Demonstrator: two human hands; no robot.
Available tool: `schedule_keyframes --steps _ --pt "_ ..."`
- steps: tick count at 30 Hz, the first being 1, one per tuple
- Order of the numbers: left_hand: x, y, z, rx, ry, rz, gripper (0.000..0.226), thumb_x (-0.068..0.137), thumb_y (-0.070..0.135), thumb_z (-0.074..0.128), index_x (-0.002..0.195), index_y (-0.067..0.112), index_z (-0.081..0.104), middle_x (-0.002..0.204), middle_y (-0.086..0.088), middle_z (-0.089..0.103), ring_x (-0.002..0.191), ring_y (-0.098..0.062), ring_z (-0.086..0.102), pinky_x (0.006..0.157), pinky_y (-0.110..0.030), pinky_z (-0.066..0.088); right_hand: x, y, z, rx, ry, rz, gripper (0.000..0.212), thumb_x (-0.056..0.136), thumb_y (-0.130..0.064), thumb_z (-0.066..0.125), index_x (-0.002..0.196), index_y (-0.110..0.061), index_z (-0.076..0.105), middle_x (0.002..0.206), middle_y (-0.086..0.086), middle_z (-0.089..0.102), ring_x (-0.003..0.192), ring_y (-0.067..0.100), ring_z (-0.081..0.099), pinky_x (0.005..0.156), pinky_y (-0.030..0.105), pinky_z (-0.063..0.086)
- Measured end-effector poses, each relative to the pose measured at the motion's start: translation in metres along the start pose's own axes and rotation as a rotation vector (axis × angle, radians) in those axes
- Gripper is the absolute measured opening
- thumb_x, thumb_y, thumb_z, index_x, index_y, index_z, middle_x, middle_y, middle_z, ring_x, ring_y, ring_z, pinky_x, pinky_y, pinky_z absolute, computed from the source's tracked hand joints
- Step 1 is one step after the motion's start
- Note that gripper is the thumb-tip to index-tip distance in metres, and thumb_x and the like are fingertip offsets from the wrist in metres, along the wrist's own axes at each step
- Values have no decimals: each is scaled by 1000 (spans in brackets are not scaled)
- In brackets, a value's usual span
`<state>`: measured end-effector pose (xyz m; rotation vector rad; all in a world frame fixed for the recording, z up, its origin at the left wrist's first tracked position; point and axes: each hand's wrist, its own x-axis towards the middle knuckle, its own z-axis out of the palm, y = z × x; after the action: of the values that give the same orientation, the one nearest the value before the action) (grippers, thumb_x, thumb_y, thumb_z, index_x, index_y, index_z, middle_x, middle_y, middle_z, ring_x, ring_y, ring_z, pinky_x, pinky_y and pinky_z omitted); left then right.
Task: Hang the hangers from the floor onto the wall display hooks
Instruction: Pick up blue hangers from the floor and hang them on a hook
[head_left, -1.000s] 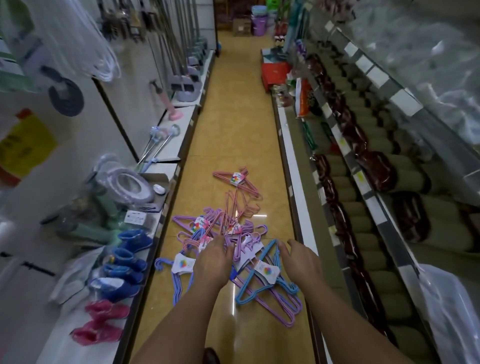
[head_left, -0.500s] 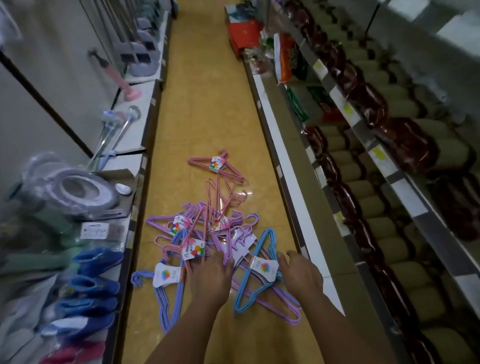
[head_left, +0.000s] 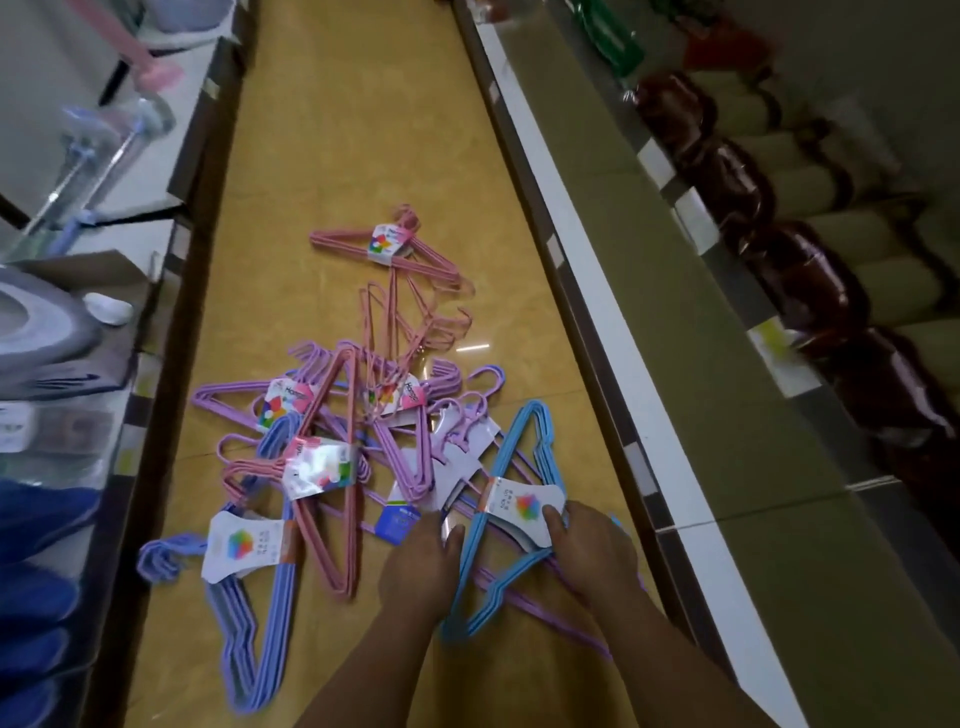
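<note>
Since half a second ago both hands have sunk lower into the hangers (head_left: 363, 447), which are heaped on the floor (head_left: 332, 156) of the aisle. The right hand (head_left: 592, 545) now pinches the blue bundle (head_left: 498, 545) at its card, a closed grip. The left hand (head_left: 415, 571) touches the bundle's other edge, apparently curling round it, though blur hides the fingers.

Tangled pink, purple, blue hanger bundles (head_left: 363, 431) flat on floor (head_left: 332, 156)
</note>
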<state>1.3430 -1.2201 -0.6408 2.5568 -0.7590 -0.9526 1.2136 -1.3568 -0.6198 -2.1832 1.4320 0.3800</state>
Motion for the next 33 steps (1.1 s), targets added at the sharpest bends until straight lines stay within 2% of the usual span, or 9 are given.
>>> schedule_keyframes --steps 3,8,13,17,21,25,29,31,33 --pt "35 -22 49 36 -33 7 41 100 44 34 130 18 46 128 -6 57 114 -25 56 88 -35 44 31 18 56 11 -20 36 50 99 -53 29 118 -17 58 117 6 64 108 25 60 83 32 45" --pt "78 -49 109 43 -62 12 50 100 39 38 143 13 36 141 -8 47 126 -25 47 97 -33 39 67 42 128 -12 -91 115 50 99 -52 30 120 -17 58 120 6 62 111 25 58 86 33 46" --pt "108 -63 149 18 -100 15 54 99 36 42 145 12 30 144 -10 42 129 -26 43 102 -39 40 88 51 165 81 -94 236 47 98 -51 34 121 -16 58 120 6 62 110 25 59 84 33 46" --pt "125 -72 178 -39 -124 9 60 95 39 47 147 16 25 137 -8 49 120 -27 52 96 -42 45 98 53 176 180 -73 324 46 98 -48 38 124 -13 53 123 7 60 113 27 57 85 33 45" --pt "128 -76 194 -106 -122 -16 63 92 30 54 146 18 23 124 -8 57 107 -26 60 87 -41 50 103 48 183 426 -76 425 46 99 -42 42 126 -5 48 125 14 58 115 32 55 82 32 42" --pt "129 -70 189 58 -26 -23 28 95 22 43 123 16 43 101 -8 64 93 -28 62 72 -36 48 110 41 183 656 -45 547 49 99 -35 45 130 2 39 130 20 53 119 36 53 89 36 43" --pt "127 -58 180 29 -19 0 22 97 24 40 116 16 49 100 -11 65 94 -31 62 74 -38 49 114 41 185 839 1 649 49 98 -30 51 132 3 40 127 23 54 116 39 54 91 41 44" --pt "124 -57 177 -23 -28 8 23 96 27 43 115 17 51 98 -11 66 92 -31 63 75 -38 52 117 40 184 1026 2 737 45 96 -26 53 128 4 46 121 23 57 106 38 57 87 44 48" --pt "120 -60 173 -103 -46 7 20 94 27 46 111 18 54 93 -12 67 85 -32 65 74 -41 56 117 38 181 1295 -76 832 29 96 -20 55 116 0 51 100 19 58 80 33 57 69 40 50"
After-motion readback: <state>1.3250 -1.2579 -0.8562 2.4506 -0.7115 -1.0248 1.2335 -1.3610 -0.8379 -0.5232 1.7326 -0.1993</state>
